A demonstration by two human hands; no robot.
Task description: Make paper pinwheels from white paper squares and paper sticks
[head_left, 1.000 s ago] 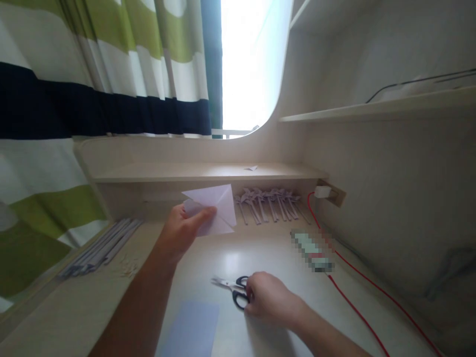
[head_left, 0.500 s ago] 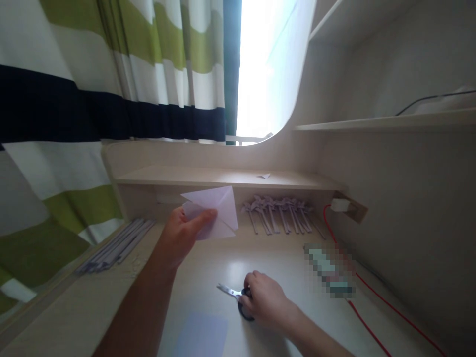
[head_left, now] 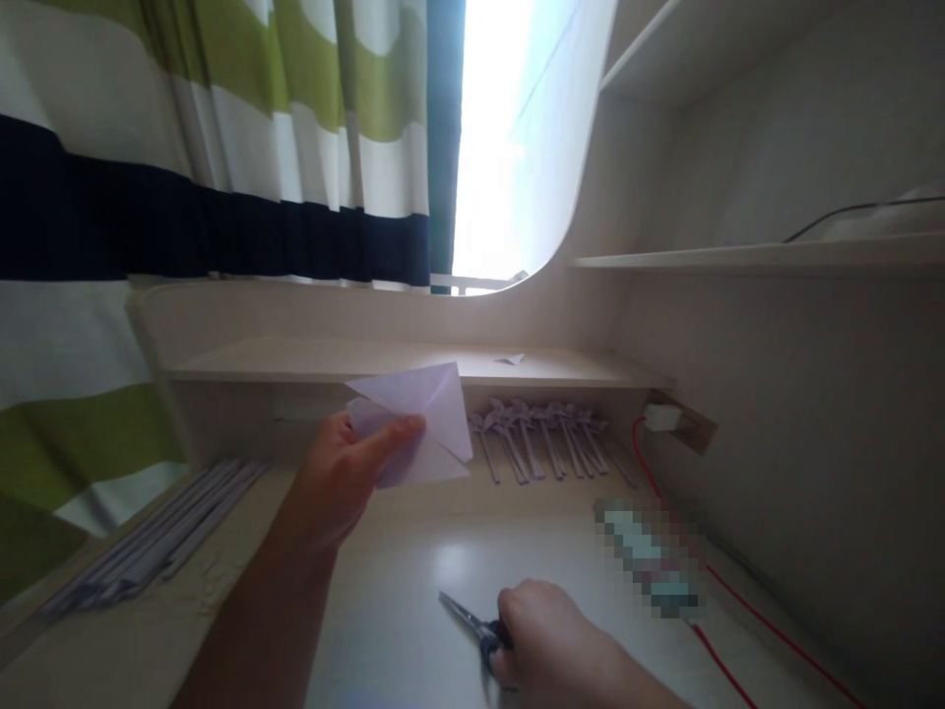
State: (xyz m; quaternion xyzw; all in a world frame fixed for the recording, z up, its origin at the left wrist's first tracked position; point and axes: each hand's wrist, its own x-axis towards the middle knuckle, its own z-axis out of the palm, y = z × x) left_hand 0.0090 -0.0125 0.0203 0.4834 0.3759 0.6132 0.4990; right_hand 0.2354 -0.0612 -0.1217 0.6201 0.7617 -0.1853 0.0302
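Between the thumb and fingers of my left hand point(head_left: 346, 473) is a square of pale lilac paper point(head_left: 443, 409), slit inward from its corners and held up over the desk. My right hand point(head_left: 550, 635) is closed on the dark handles of a pair of scissors point(head_left: 465, 617), low over the desk. The blades point up and to the left, away from the paper, and look closed. Part of the handles is hidden by my fingers.
Several paper pinwheels on sticks point(head_left: 542, 438) lie under the shelf point(head_left: 332, 359). Rolled paper sticks point(head_left: 148, 542) lie at left, with small scraps point(head_left: 211, 581) nearby. A blurred phone-like device point(head_left: 646, 556) and red cable point(head_left: 727, 665) are at right. A folded paper piece point(head_left: 509, 359) sits on the shelf.
My right hand and the scissors have moved lower in view, and the blades now angle more steeply upward. My left hand still holds the slit paper. The view has shifted, with the lower paper sheet almost out of frame.
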